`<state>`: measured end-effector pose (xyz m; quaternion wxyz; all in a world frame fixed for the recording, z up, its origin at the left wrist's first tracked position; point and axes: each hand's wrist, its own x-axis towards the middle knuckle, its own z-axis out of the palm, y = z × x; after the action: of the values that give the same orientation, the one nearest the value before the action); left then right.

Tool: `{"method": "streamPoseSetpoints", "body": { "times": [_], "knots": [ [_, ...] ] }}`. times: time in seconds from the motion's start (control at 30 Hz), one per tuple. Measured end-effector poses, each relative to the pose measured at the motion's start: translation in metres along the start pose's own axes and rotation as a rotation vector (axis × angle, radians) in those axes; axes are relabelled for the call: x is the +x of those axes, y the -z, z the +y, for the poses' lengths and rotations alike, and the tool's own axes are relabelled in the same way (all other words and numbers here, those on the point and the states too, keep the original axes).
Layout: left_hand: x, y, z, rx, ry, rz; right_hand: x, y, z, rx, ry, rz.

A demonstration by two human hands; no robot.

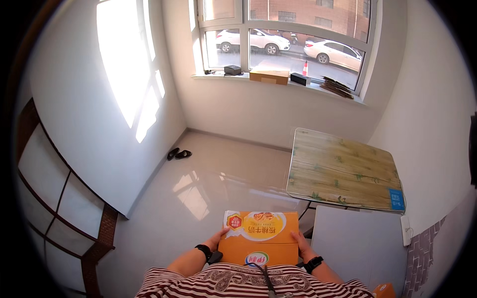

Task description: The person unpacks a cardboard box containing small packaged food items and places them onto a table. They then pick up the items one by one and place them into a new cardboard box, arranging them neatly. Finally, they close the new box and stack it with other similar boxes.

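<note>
In the head view, the left hand is curving partly closed against the left side of an orange box, its thumb resting near the top left corner. The right hand is gripping the opposite side, thumb near the top edge; the other fingers of both hands are mostly hiding behind the box, so how far they are curling I cannot tell. The two hands are holding the box between them, in front of the striped shirt, which is covering its near edge. A black band is circling each wrist.

A pale grey table is standing just to the right of the box, and a wood-patterned table is standing beyond it. Black shoes are lying on the floor by the left wall. A brown box is sitting on the windowsill, beside a stack of cardboard and a small black box.
</note>
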<state>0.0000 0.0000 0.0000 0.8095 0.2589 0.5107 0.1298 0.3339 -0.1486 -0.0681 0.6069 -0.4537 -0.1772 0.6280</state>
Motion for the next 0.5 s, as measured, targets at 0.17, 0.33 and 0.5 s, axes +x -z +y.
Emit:
{"method": "streamPoseSetpoints", "body": {
  "times": [0.17, 0.33, 0.5],
  "knots": [
    [0.008, 0.079, 0.000, -0.236, -0.245, -0.183, 0.058, -0.079, -0.039, -0.178, -0.134, -0.103],
    [-0.065, 0.179, 0.012, -0.344, -0.498, -0.107, 0.110, -0.221, -0.017, -0.327, -0.127, -0.321],
    [-0.128, 0.282, 0.016, -0.364, -0.648, 0.028, 0.153, -0.343, 0.031, -0.399, -0.199, -0.531]
  ]
}}
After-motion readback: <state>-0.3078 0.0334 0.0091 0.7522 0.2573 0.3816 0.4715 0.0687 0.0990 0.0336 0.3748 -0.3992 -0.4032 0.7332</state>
